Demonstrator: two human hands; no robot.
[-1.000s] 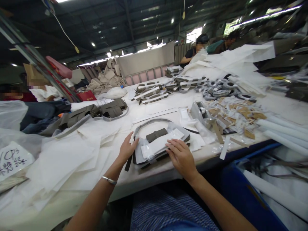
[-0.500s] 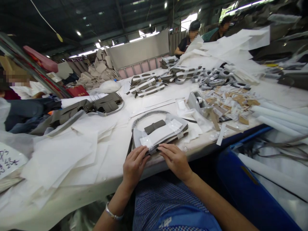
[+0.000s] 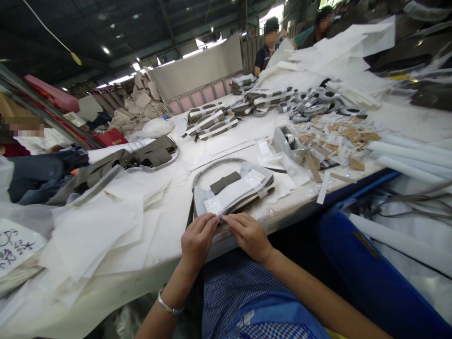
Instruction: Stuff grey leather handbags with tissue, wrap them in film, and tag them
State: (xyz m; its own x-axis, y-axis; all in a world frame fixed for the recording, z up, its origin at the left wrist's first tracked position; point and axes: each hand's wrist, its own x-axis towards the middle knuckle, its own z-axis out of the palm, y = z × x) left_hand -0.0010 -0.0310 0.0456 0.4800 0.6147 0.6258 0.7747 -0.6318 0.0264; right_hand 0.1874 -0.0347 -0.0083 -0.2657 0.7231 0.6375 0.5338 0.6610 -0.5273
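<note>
A flat grey bag [image 3: 235, 190] wrapped in clear plastic lies at the near edge of the white table [image 3: 169, 235], with a dark grey bow on top and a curved grey strap behind it. My left hand [image 3: 197, 240] and my right hand [image 3: 247, 233] meet at the bag's near edge. The fingers of both are bent and pinch the plastic wrap there.
White tissue sheets [image 3: 95, 226] cover the table's left. Bundled grey straps [image 3: 208, 122], tape rolls [image 3: 318, 103] and paper tags [image 3: 339, 141] lie further back and right. White rolls [image 3: 409, 160] and a blue bin [image 3: 370, 278] are on the right. Other people sit at the far end and left.
Both hands slid from the bag's sides to its near edge and closed on the plastic wrap. The view tilted down slightly.
</note>
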